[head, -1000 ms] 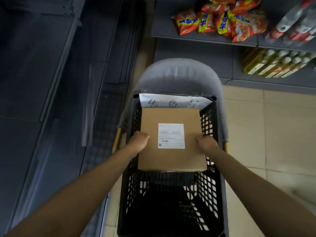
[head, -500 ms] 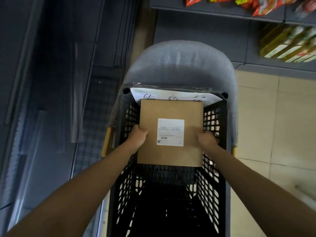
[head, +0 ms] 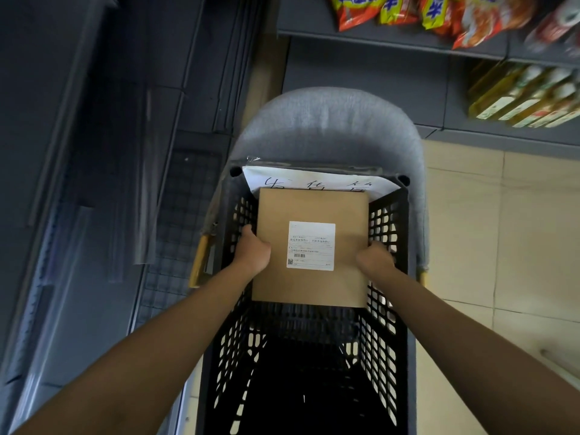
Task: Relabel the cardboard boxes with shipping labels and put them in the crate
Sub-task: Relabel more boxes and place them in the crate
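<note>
While both hands grip its side edges, the box sits flat over the far end of the crate, label up. Left hand and right hand have fingers curled round the edges. Behind stands a chair; snacks fill the shelf.

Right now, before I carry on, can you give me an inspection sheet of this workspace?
Surface: tiled floor; grey chair carries the crate.
Job's things: cardboard box with white shipping label facing up, held within the black crate opening, near its far end.
Clutter: handwritten paper sign at the crate's far rim.
Hands: left hand and right hand grip the box's sides.
Cables: nothing seen.
Surroundings: shelves with snack bags and bottles.
</note>
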The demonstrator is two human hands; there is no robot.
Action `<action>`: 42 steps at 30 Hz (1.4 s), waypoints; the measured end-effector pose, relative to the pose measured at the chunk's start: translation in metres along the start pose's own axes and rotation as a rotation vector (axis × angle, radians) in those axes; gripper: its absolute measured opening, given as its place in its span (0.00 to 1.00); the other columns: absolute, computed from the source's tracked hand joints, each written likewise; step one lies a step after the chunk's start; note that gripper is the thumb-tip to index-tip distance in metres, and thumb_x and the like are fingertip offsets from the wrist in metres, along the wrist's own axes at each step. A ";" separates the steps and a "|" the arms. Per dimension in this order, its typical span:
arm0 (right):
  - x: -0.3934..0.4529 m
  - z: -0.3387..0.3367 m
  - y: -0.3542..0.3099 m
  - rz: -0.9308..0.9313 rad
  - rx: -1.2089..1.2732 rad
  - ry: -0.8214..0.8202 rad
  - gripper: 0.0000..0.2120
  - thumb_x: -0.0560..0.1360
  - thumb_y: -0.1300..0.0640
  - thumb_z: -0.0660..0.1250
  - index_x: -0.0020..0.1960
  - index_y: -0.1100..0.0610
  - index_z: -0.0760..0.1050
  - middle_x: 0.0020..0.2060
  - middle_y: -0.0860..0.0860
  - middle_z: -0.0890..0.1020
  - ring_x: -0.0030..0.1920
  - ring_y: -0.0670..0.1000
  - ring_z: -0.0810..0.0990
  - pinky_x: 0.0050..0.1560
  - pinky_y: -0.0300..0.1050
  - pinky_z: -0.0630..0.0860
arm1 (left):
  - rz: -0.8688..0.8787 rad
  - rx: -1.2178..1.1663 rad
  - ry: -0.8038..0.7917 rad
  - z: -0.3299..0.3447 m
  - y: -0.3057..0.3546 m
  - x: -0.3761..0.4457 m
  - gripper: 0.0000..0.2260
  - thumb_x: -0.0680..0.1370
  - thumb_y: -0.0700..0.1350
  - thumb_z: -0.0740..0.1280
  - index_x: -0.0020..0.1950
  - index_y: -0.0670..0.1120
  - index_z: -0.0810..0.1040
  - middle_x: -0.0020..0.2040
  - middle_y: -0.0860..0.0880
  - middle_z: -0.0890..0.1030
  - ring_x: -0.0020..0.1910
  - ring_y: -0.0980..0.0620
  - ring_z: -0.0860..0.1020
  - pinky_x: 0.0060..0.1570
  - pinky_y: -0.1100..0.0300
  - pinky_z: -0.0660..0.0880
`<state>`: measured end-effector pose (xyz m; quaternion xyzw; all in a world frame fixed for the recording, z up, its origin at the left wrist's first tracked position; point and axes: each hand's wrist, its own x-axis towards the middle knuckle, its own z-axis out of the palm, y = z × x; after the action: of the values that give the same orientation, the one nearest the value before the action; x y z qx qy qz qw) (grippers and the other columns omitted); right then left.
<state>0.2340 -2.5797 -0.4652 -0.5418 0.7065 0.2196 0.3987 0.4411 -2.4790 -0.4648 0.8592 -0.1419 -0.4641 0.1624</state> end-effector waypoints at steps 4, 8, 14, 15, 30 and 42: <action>-0.022 -0.016 0.003 -0.108 -0.005 0.004 0.13 0.78 0.62 0.57 0.61 0.66 0.69 0.53 0.61 0.74 0.57 0.61 0.76 0.53 0.49 0.74 | 0.066 0.088 -0.004 -0.015 0.012 -0.024 0.25 0.78 0.39 0.62 0.74 0.42 0.60 0.65 0.41 0.71 0.59 0.44 0.74 0.55 0.52 0.74; -0.062 -0.044 -0.001 -0.275 -0.064 0.039 0.12 0.76 0.61 0.59 0.56 0.65 0.73 0.52 0.61 0.78 0.52 0.60 0.78 0.46 0.47 0.76 | 0.176 0.229 0.004 -0.037 0.035 -0.059 0.23 0.77 0.40 0.63 0.71 0.41 0.63 0.67 0.40 0.67 0.60 0.42 0.73 0.55 0.52 0.74; -0.145 -0.098 -0.029 -0.503 -0.231 0.270 0.15 0.75 0.61 0.58 0.61 0.58 0.73 0.53 0.56 0.79 0.51 0.56 0.79 0.50 0.52 0.79 | 0.485 0.522 0.114 -0.097 0.093 -0.128 0.15 0.78 0.44 0.61 0.64 0.43 0.72 0.61 0.43 0.74 0.57 0.44 0.75 0.52 0.54 0.74; -0.160 -0.110 -0.035 -0.541 -0.244 0.329 0.17 0.76 0.61 0.58 0.63 0.57 0.72 0.56 0.56 0.78 0.54 0.56 0.78 0.53 0.52 0.78 | 0.532 0.547 0.159 -0.111 0.105 -0.140 0.14 0.78 0.44 0.61 0.63 0.44 0.73 0.61 0.43 0.75 0.57 0.44 0.75 0.53 0.54 0.74; -0.332 -0.186 -0.053 -1.046 -0.330 0.774 0.15 0.76 0.57 0.61 0.62 0.56 0.73 0.58 0.57 0.77 0.58 0.58 0.75 0.54 0.49 0.72 | 0.756 0.663 0.663 -0.207 0.115 -0.331 0.17 0.79 0.49 0.60 0.66 0.44 0.71 0.62 0.44 0.74 0.60 0.44 0.73 0.58 0.52 0.72; -0.460 -0.065 -0.025 -1.586 -0.565 0.560 0.15 0.78 0.53 0.61 0.64 0.54 0.72 0.59 0.54 0.77 0.59 0.56 0.74 0.58 0.50 0.71 | 0.268 0.638 0.887 -0.208 -0.091 -0.470 0.15 0.80 0.48 0.58 0.63 0.43 0.71 0.61 0.42 0.75 0.58 0.41 0.74 0.54 0.52 0.69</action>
<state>0.2798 -2.3646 -0.0552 -0.9840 0.1143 -0.0959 0.0973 0.3766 -2.1802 -0.0416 0.9530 -0.3013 0.0322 -0.0037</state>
